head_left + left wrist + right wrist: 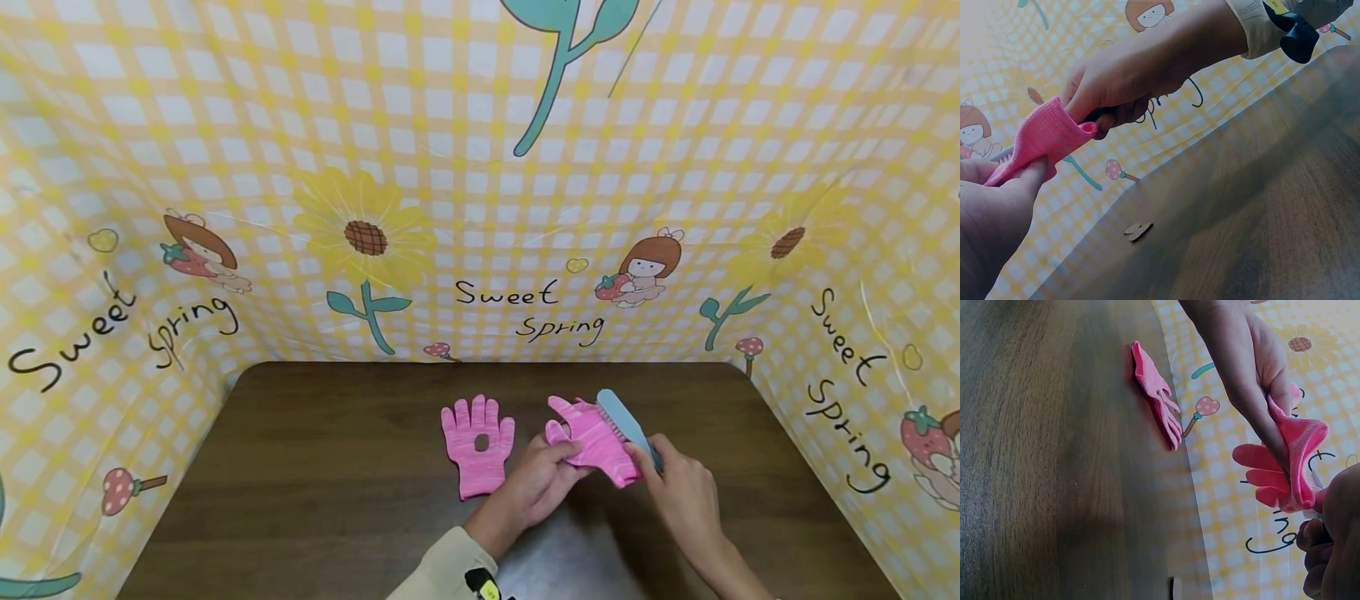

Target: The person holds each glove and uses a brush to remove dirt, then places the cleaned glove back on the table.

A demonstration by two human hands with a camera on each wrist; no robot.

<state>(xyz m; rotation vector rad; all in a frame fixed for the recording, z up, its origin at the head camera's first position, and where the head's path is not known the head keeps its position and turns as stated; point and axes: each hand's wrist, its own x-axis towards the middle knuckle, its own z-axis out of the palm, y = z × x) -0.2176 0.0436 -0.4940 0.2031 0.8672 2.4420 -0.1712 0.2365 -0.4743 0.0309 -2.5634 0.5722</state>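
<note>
A pink knitted glove (592, 437) is held up over the table by my left hand (534, 485), its thumb lying on the fabric. My right hand (684, 490) grips the handle of a light blue brush (621, 414), whose pale bristles touch the glove. In the left wrist view the glove's cuff (1054, 134) hides most of the brush. The right wrist view shows the glove's fingers (1260, 472) hanging loose beside my left hand. A second pink glove (486, 471) lies flat to the left, with a dark round spot on its middle.
The brown wooden table (315, 467) meets a yellow checked cloth (487, 208) at the back and sides. Small flat light-brown pieces (1138, 231) lie on the table in the left wrist view; what they are I cannot tell.
</note>
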